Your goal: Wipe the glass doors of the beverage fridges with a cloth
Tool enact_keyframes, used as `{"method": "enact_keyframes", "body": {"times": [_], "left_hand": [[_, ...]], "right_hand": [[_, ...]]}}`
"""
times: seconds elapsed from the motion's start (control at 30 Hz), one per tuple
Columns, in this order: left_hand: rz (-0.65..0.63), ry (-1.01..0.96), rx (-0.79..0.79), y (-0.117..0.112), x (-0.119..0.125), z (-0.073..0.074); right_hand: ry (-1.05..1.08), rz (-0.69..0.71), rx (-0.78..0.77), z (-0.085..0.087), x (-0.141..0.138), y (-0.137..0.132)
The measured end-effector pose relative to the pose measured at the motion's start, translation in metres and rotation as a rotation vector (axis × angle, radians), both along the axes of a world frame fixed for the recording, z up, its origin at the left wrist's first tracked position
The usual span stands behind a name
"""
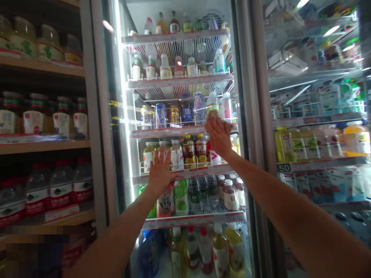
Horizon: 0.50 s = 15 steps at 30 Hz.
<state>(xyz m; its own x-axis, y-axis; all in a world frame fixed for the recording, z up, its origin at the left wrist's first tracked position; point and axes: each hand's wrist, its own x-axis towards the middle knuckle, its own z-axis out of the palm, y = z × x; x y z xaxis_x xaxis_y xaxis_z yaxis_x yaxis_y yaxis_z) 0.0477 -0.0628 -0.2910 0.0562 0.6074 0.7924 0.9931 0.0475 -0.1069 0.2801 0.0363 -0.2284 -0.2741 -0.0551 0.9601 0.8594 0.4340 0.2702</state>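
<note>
A tall drinks fridge stands in front of me, and reflections show on its glass door (174,92). My left hand (160,173) lies flat with fingers spread, seemingly against the glass, in front of the shelf of pale-labelled bottles (177,154). Higher and to the right, my right hand (218,133) presses a crumpled brownish cloth (213,114) to the glass. Part of the cloth sticks out past the fingers, and the rest is under the palm. Behind it, partly hidden, are white-capped bottles (227,104) on the middle shelf.
Wooden shelves (43,144) with jars and red-labelled water bottles (60,187) run along the left. A metal door frame (252,96) borders the glass on the right. Beyond it is another glass-fronted fridge section with yellow drink bottles (284,144).
</note>
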Motion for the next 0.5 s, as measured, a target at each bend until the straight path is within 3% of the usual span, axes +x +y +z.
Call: {"method": "enact_keyframes", "body": {"times": [0.07,0.23,0.27,0.4,0.5], "left_hand": [[0.003,0.0,0.011,0.001,-0.001,-0.001],[0.001,0.011,0.037,0.005,-0.003,-0.002],[-0.002,0.015,0.037,0.006,-0.003,-0.002],[-0.003,0.006,0.015,0.005,-0.003,-0.001],[0.003,-0.009,0.005,0.003,-0.001,-0.001]], "right_hand": [[0.088,-0.002,-0.022,0.0,0.007,0.001],[-0.485,0.045,0.011,-0.019,0.011,0.001],[-0.453,0.041,0.026,-0.019,0.018,0.003],[0.1,0.005,0.065,-0.02,0.05,0.01],[0.014,0.012,0.062,-0.058,0.055,0.004]]}}
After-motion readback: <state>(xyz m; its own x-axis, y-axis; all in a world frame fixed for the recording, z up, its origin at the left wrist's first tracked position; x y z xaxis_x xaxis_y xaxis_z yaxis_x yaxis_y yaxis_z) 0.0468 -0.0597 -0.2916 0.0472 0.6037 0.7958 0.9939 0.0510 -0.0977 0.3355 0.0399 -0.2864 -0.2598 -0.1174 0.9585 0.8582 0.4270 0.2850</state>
